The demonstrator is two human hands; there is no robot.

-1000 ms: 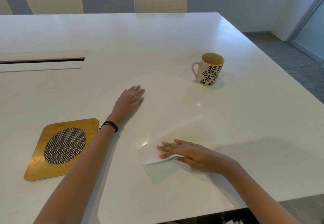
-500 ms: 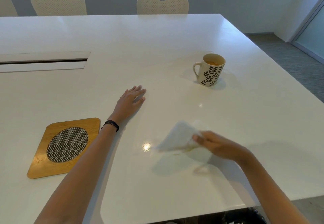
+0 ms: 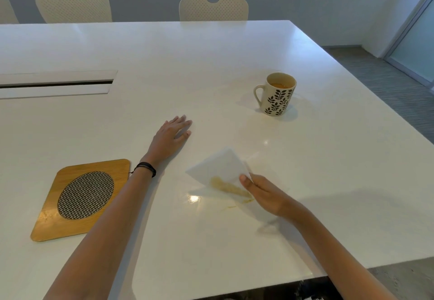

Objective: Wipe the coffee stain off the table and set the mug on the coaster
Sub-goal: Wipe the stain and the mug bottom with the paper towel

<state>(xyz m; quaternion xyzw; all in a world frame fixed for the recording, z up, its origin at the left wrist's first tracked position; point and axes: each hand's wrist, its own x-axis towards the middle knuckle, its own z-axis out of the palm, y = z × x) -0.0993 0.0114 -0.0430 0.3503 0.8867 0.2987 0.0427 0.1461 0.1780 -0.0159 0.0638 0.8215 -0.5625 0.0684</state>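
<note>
My right hand (image 3: 265,194) pinches a white tissue (image 3: 220,170) and holds it tilted up off the white table (image 3: 211,64); a brown smear shows on the tissue's underside. A faint brown coffee trace (image 3: 231,206) lies on the table just below it. My left hand (image 3: 169,138) rests flat on the table, fingers straight. A cream mug (image 3: 278,95) with black leaf print and coffee inside stands at the right rear, handle to the left. The wooden coaster (image 3: 81,200) with a woven oval centre lies at the front left.
A long cable slot (image 3: 56,84) is set into the table at the left. Pale chairs (image 3: 213,7) stand along the far edge. The table's front edge runs just below my forearms, and grey carpet (image 3: 387,81) lies past its right edge.
My right hand went from pressing the tissue flat on the table to lifting it by one corner, turning the stained side up. The left hand stayed put.
</note>
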